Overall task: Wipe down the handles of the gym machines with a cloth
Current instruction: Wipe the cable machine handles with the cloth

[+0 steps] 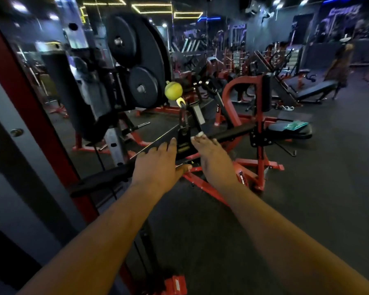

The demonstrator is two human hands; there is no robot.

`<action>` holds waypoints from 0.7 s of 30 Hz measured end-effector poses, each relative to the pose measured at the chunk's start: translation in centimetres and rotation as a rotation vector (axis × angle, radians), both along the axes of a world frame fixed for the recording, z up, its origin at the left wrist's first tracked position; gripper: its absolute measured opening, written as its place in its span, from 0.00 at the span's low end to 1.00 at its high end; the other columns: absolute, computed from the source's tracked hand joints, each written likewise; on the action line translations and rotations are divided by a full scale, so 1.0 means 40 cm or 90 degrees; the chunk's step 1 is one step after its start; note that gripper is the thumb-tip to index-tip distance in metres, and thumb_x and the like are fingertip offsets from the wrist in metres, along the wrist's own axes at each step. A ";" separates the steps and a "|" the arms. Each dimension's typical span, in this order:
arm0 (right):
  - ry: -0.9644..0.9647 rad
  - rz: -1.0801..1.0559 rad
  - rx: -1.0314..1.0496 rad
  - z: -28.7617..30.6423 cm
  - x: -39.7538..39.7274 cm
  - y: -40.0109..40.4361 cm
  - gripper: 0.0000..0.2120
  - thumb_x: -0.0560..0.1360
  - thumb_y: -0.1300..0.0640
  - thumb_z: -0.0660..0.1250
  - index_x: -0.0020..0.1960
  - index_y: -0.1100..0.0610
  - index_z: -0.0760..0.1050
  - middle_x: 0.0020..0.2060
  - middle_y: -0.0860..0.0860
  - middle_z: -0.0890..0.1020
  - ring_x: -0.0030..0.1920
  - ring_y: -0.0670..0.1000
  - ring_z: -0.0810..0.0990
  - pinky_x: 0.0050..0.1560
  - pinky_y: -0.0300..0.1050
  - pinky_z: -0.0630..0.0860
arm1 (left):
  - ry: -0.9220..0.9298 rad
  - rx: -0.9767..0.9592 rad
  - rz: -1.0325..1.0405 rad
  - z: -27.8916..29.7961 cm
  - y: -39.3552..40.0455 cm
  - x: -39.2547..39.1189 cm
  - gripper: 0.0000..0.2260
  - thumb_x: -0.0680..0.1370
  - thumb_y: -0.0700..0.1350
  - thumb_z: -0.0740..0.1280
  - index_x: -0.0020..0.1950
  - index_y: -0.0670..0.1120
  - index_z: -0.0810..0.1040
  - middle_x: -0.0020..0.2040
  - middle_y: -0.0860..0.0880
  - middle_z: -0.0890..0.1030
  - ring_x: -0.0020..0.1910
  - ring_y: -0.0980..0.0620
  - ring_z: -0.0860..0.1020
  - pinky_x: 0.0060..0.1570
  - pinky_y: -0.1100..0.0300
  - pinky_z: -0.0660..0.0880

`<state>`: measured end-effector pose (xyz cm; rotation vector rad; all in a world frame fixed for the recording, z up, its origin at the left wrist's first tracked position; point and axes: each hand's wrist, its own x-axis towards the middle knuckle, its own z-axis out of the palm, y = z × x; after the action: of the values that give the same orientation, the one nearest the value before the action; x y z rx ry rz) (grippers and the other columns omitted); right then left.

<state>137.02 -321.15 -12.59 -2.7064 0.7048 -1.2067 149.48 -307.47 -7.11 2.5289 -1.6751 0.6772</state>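
Note:
A long black pulldown bar hangs across the middle from a cable clip under a yellow-green ball stopper. My left hand lies on the bar just left of its centre bracket, fingers stretched forward and thumb out to the right. On the other side of the bracket my right hand rests on the bar with its fingers laid over it. Neither hand holds a cloth. A green cloth lies on a black seat pad to the right.
A red machine upright and a mirror wall stand close on the left. Black weight plates hang behind the bar. A red-framed machine stands behind it, with benches further back. A person stands at the far right. Dark floor lies to the right.

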 end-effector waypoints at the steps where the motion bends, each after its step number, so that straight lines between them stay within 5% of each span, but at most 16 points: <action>1: 0.011 -0.006 -0.021 -0.013 -0.001 -0.017 0.25 0.78 0.66 0.57 0.75 0.58 0.71 0.71 0.55 0.76 0.75 0.55 0.71 0.77 0.61 0.63 | -0.002 0.002 0.010 0.000 -0.022 -0.001 0.38 0.80 0.70 0.55 0.82 0.48 0.57 0.75 0.48 0.72 0.68 0.45 0.75 0.59 0.47 0.74; 4: 0.086 -0.036 -0.112 -0.010 -0.033 -0.071 0.28 0.76 0.58 0.52 0.75 0.56 0.71 0.71 0.54 0.77 0.73 0.55 0.73 0.75 0.62 0.64 | -0.006 -0.032 0.018 -0.011 -0.053 0.014 0.30 0.81 0.69 0.54 0.74 0.49 0.68 0.65 0.48 0.79 0.61 0.46 0.78 0.54 0.48 0.75; 8: 0.168 -0.079 -0.189 0.017 -0.083 -0.164 0.31 0.76 0.56 0.47 0.77 0.55 0.68 0.72 0.54 0.75 0.75 0.54 0.71 0.77 0.59 0.61 | -0.027 -0.048 0.002 -0.033 -0.066 0.024 0.26 0.84 0.64 0.55 0.74 0.49 0.70 0.60 0.48 0.80 0.58 0.45 0.79 0.49 0.50 0.76; 11: 0.179 -0.131 -0.192 0.024 -0.113 -0.266 0.25 0.79 0.60 0.58 0.76 0.53 0.70 0.71 0.53 0.77 0.73 0.53 0.73 0.77 0.56 0.62 | -0.037 -0.067 0.003 -0.033 -0.069 0.010 0.26 0.83 0.65 0.55 0.72 0.49 0.73 0.56 0.49 0.82 0.54 0.46 0.81 0.45 0.52 0.75; 15: 0.097 -0.170 -0.021 0.046 -0.194 -0.347 0.32 0.73 0.62 0.75 0.74 0.50 0.70 0.69 0.51 0.78 0.70 0.53 0.75 0.74 0.53 0.64 | -0.041 -0.087 0.004 -0.034 -0.064 0.008 0.26 0.82 0.65 0.58 0.69 0.48 0.77 0.49 0.48 0.82 0.48 0.45 0.82 0.39 0.54 0.74; 18: 0.039 -0.188 0.119 0.057 -0.232 -0.360 0.32 0.74 0.69 0.70 0.76 0.55 0.70 0.68 0.57 0.78 0.66 0.58 0.77 0.70 0.55 0.71 | -0.052 -0.087 0.005 -0.038 -0.061 0.015 0.26 0.81 0.65 0.60 0.68 0.47 0.78 0.47 0.47 0.82 0.45 0.45 0.81 0.36 0.56 0.70; 21: -0.039 -0.182 0.167 0.029 -0.203 -0.340 0.24 0.81 0.63 0.63 0.76 0.49 0.70 0.71 0.54 0.76 0.70 0.55 0.75 0.72 0.56 0.72 | -0.042 -0.095 0.004 -0.044 -0.057 0.018 0.27 0.81 0.66 0.59 0.68 0.46 0.78 0.49 0.47 0.83 0.46 0.44 0.81 0.37 0.55 0.76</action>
<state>128.88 -334.76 -11.42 -2.4033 1.1821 -1.1484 150.20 -309.76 -8.87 2.4366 -1.5712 0.8601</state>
